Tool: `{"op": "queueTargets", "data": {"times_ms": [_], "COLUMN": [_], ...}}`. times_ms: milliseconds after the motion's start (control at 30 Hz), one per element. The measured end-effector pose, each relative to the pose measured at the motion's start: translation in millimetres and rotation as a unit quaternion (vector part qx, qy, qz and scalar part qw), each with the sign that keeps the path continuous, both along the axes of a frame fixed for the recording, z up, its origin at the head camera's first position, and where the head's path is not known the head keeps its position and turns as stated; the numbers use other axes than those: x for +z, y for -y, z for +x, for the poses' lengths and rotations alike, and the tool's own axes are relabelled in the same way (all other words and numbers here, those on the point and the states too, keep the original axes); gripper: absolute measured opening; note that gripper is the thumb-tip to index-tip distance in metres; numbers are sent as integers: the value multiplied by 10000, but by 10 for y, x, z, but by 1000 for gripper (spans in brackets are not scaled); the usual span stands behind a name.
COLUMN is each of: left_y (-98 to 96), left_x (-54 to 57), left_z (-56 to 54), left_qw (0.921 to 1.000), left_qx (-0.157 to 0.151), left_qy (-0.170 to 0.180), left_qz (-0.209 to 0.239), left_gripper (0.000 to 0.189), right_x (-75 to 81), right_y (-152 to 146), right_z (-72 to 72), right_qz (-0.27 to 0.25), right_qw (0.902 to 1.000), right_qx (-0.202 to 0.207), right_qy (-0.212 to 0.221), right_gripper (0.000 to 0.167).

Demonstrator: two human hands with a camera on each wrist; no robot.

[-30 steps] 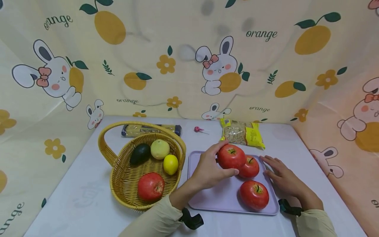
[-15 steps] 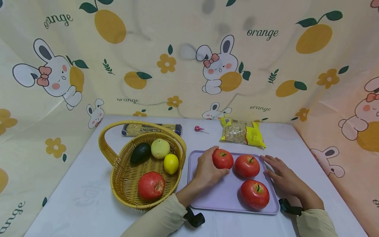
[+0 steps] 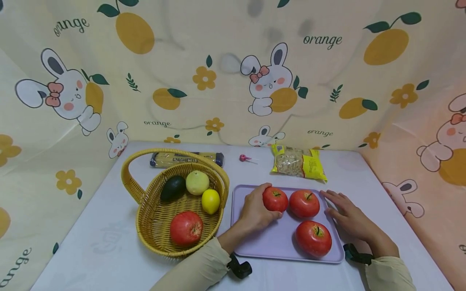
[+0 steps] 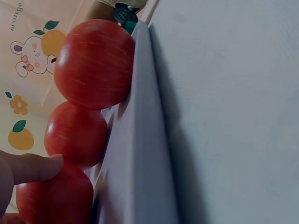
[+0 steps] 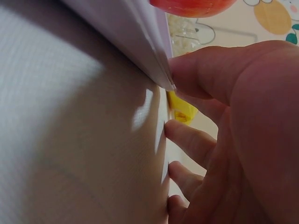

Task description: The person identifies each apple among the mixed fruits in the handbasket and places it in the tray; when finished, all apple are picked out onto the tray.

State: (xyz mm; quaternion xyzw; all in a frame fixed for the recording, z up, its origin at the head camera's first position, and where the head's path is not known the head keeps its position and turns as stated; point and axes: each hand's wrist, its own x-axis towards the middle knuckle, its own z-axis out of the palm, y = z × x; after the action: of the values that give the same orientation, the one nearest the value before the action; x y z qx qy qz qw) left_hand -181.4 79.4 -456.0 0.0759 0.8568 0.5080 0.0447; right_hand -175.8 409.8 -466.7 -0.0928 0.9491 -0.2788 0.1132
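Note:
My left hand (image 3: 253, 211) grips a red apple (image 3: 275, 199) low at the back left of the lilac tray (image 3: 263, 244), thumb and fingers on either side. In the left wrist view the thumb presses against that apple (image 4: 58, 198). Two more red apples share the tray: one (image 3: 304, 203) right beside the held one, the other (image 3: 313, 238) nearer the front right. My right hand (image 3: 351, 218) rests along the tray's right edge with fingers extended. The right wrist view has its thumb (image 5: 201, 70) against the tray rim, the other fingertips down on the table.
Left of the tray stands a wicker basket (image 3: 154, 238) with a tall handle, holding a red apple (image 3: 186, 228), a dark green avocado (image 3: 172, 188), a pale green round fruit (image 3: 197, 182) and a lemon (image 3: 210, 201). Behind are spaghetti (image 3: 167, 160), a lollipop (image 3: 244, 158) and a yellow bag (image 3: 298, 163).
My left hand has brought its apple down and left, from in front of the back right apple to the tray's back left. The right hand has stayed at the tray edge.

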Motion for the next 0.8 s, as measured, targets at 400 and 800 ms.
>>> {"op": "queueTargets", "data": {"times_ms": [400,800], "left_y": [-29,-7], "left_x": [-63,124], "left_z": [6,68], "left_qw": [9980,9975], "left_qx": [-65,-130], "left_qy": [-552,-590], "left_qz": [-300,-368], "left_gripper": [89,104], "right_x": [5,-17], "right_y": [11,-15], "right_z": [-6,-12], "right_qz": [4,1], "right_qw": [9999,10000], "right_qx": [-81,-45], "right_qy": [103,46], "right_gripper": [73,72]}}
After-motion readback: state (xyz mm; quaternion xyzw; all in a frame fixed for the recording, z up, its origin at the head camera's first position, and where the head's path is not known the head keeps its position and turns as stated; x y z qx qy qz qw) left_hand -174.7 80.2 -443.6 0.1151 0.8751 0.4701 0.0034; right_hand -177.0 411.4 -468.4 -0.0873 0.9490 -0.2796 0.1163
